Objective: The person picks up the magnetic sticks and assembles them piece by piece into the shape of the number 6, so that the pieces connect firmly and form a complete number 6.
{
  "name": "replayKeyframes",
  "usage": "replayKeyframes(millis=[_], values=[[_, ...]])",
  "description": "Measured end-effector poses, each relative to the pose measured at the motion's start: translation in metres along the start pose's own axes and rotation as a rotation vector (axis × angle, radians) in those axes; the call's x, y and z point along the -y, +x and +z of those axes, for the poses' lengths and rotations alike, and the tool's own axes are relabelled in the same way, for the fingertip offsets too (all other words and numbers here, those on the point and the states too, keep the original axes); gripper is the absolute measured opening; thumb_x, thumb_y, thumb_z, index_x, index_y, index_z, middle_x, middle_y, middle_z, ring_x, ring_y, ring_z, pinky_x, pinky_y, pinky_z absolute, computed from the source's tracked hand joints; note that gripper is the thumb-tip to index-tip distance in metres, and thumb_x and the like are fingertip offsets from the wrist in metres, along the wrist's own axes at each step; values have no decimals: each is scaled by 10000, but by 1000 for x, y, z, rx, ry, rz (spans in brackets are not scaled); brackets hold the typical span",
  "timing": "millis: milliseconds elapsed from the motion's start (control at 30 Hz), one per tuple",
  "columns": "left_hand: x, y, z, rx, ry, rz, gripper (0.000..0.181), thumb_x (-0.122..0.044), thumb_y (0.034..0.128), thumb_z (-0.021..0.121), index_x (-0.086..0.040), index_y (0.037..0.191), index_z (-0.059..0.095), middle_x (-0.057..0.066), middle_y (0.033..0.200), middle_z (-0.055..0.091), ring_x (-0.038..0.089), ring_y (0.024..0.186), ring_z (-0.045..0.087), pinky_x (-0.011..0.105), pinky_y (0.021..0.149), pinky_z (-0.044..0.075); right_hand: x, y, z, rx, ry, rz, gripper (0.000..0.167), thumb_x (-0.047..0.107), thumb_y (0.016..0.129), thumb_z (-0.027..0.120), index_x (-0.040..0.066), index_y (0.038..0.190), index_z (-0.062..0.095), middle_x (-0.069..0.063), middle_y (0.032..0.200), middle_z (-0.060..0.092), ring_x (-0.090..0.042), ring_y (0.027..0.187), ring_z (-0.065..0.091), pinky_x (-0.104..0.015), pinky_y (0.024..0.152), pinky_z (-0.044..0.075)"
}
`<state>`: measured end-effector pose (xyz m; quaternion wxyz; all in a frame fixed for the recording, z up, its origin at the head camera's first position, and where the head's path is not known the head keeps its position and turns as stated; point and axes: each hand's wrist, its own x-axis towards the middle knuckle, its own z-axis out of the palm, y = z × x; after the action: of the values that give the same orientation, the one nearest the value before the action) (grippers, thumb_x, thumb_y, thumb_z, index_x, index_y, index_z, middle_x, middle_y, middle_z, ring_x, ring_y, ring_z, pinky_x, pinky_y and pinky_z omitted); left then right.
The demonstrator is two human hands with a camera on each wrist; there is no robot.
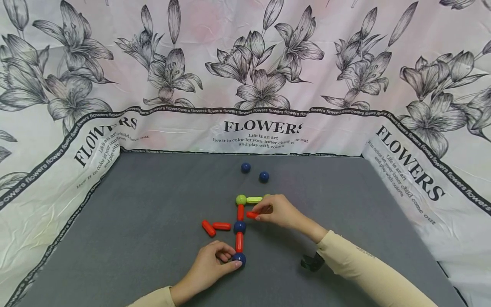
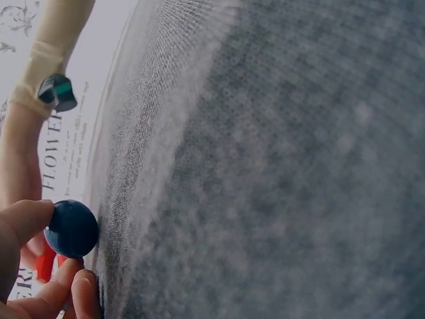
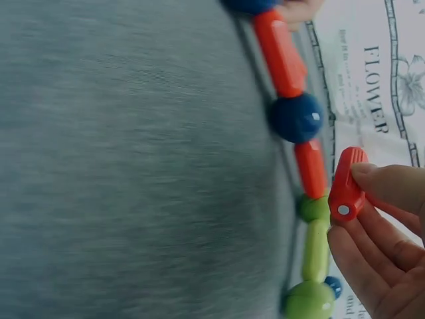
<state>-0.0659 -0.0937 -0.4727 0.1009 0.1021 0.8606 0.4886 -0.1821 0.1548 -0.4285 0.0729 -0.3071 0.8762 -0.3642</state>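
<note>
My left hand (image 1: pixel 209 263) pinches a blue ball (image 1: pixel 239 259) at the near end of a chain on the table. From that ball run a red rod (image 1: pixel 239 241), a second blue ball (image 1: pixel 239 227), another red rod (image 1: pixel 240 212) and a green ball (image 1: pixel 241 199). A light green rod (image 1: pixel 254 200) leads right from there to a second green ball (image 3: pixel 309 300), mostly behind my right hand in the head view. Between thumb and fingers, my right hand (image 1: pixel 280 211) holds a loose red rod (image 3: pixel 348 186), apart from the chain; a round silvery spot shows on its end.
Two loose red rods (image 1: pixel 208 228) lie left of the chain, one with its end close to the middle blue ball. Farther back sit two loose blue balls (image 1: pixel 264 176). A flower-printed cloth (image 1: pixel 264 132) borders the grey table (image 1: pixel 153 192) at the back and sides.
</note>
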Motion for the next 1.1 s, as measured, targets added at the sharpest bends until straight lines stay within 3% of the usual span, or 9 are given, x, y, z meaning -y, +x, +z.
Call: replayKeyframes(millis=[367, 1100], values=[[-2, 1, -1, 34, 23, -12, 357, -372, 761, 854, -123, 962, 697, -22, 873, 627, 24, 735, 534, 171, 659, 452, -8, -20, 12, 28, -7, -14, 181, 135, 852, 778, 170, 1030, 771, 51, 961, 732, -38, 868, 666, -208, 779, 565], [-2, 1, -2, 54, 21, -24, 332, -370, 781, 839, -130, 968, 704, -19, 873, 617, 45, 749, 535, 176, 658, 441, -7, -14, 18, 55, -107, -81, 163, 163, 856, 779, 168, 1019, 772, 45, 925, 718, 2, 812, 615, -221, 733, 554]])
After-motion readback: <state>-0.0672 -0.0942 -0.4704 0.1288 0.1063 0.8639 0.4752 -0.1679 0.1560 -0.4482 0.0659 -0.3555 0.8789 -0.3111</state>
